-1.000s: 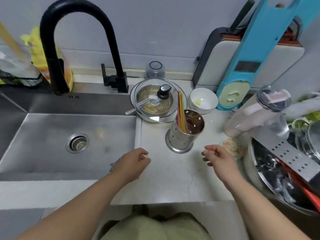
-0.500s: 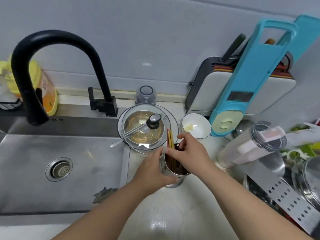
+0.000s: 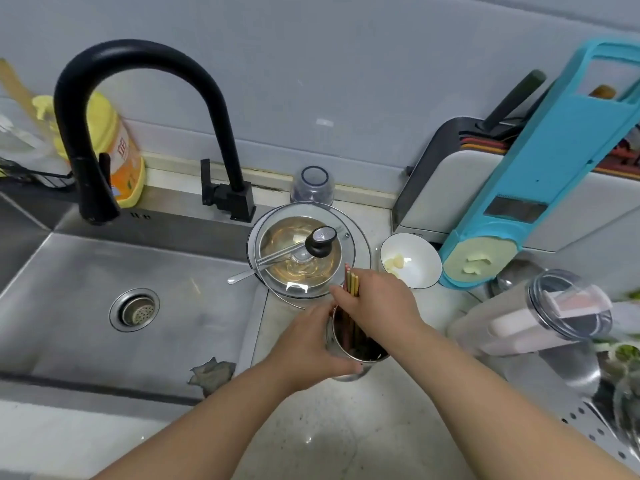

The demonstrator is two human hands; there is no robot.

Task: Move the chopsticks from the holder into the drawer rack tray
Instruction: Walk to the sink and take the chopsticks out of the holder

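Observation:
A round steel holder (image 3: 360,348) stands on the pale counter just right of the sink. My left hand (image 3: 311,344) wraps around its left side. Red and yellow chopsticks (image 3: 351,282) stick up out of it, their tips showing above my fingers. My right hand (image 3: 377,299) is closed around the bundle of chopsticks above the holder's mouth. The lower ends of the chopsticks are still inside the holder. No drawer rack tray is in view.
A steel sink (image 3: 86,278) with a black tap (image 3: 138,98) lies to the left. Behind the holder sit a pot with a glass lid (image 3: 308,251) and a white bowl (image 3: 412,261). A clear jar (image 3: 540,317) lies at the right, beside a blue slicer (image 3: 540,181).
Both hands reached forward from the counter's front to the holder. The left hand took hold of the holder and the right closed on the chopsticks. The camera tilted up.

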